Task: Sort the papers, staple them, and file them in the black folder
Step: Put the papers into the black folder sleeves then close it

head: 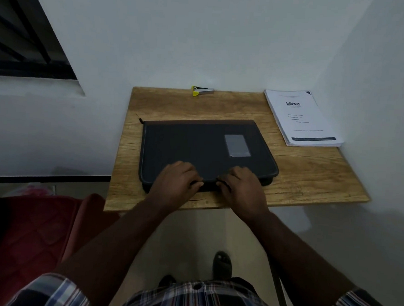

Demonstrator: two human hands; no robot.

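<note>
Wooden table, red chair, barred window.

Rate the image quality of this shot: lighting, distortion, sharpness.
Head view: dim, flat light; the black folder shows little detail. Wide-angle bending curves the window frame and table edges. Fine print on the papers is unreadable; only the large heading resolves.

The word "blinkit" is printed on the top sheet of the paper stack, well beyond the right hand's fingers; smaller lines below are unreadable.
</note>
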